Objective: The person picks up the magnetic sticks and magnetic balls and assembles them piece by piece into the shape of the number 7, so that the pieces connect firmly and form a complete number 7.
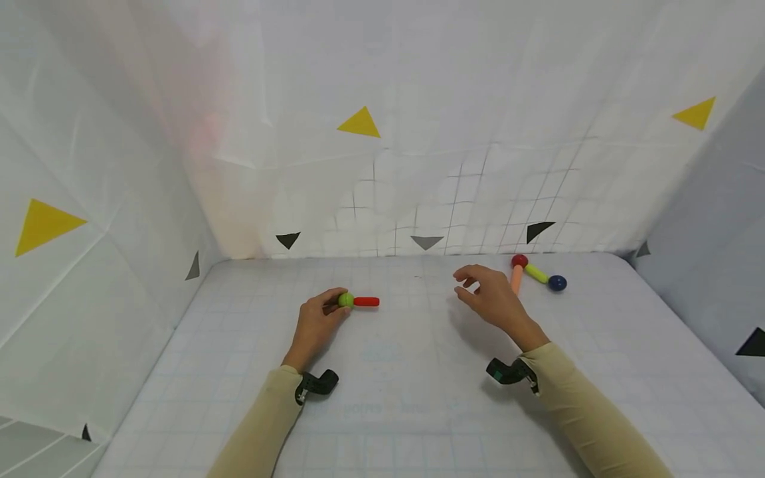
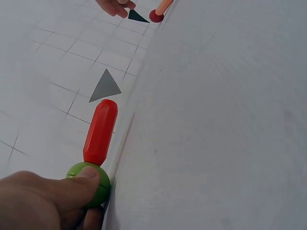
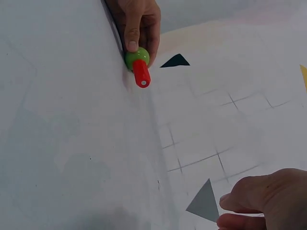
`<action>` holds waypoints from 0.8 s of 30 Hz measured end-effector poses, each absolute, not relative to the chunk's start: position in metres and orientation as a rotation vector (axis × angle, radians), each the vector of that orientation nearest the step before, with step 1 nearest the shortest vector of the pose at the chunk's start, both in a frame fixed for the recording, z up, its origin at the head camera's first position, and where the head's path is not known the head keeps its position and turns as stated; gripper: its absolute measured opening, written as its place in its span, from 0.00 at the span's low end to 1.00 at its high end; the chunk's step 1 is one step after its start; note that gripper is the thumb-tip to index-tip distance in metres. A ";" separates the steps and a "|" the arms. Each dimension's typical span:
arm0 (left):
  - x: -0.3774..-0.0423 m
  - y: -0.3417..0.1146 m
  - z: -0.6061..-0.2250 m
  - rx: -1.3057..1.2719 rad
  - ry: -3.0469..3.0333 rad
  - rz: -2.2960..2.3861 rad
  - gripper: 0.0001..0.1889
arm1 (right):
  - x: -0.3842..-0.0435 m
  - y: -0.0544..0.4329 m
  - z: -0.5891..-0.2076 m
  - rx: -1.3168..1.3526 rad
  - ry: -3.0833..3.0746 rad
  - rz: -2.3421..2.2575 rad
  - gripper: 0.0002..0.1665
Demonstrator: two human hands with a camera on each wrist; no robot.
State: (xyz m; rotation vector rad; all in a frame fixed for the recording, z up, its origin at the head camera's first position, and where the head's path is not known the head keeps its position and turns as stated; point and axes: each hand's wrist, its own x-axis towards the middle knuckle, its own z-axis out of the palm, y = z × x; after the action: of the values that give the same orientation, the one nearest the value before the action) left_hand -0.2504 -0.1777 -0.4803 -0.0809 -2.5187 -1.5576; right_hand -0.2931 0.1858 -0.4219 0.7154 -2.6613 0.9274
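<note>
My left hand pinches a green ball between thumb and fingers, low over the table's left half. A red rod is joined to the ball and points right, its far end free. To the right, my right hand hovers above the table with loosely bent fingers and nothing between them. Just beyond it lies a joined piece: a dark red ball with an orange rod and a yellow-green rod, the latter ending in a dark blue ball. My right hand partly hides the orange rod.
The white table carries a faint grid. A white sheet wall rises at its back edge, with more sheeting at left and right. Yellow, black and grey triangles mark the sheets. Each wrist wears a dark camera mount.
</note>
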 end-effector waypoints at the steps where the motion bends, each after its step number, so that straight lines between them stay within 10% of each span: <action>1: -0.250 -0.178 -0.481 -0.078 -2.520 -1.555 0.20 | -0.294 0.188 -0.421 0.704 -2.662 0.923 0.14; 24: -0.251 -0.178 -0.484 -0.117 -2.499 -1.556 0.21 | -0.302 0.225 -0.414 0.509 -2.649 0.914 0.13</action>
State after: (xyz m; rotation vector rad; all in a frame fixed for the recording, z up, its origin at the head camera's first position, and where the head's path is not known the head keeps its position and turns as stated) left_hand -0.2510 -0.1783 -0.4836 -0.1174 -2.4988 -1.5558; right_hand -0.3020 0.2255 -0.4138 0.5093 -2.6494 0.9142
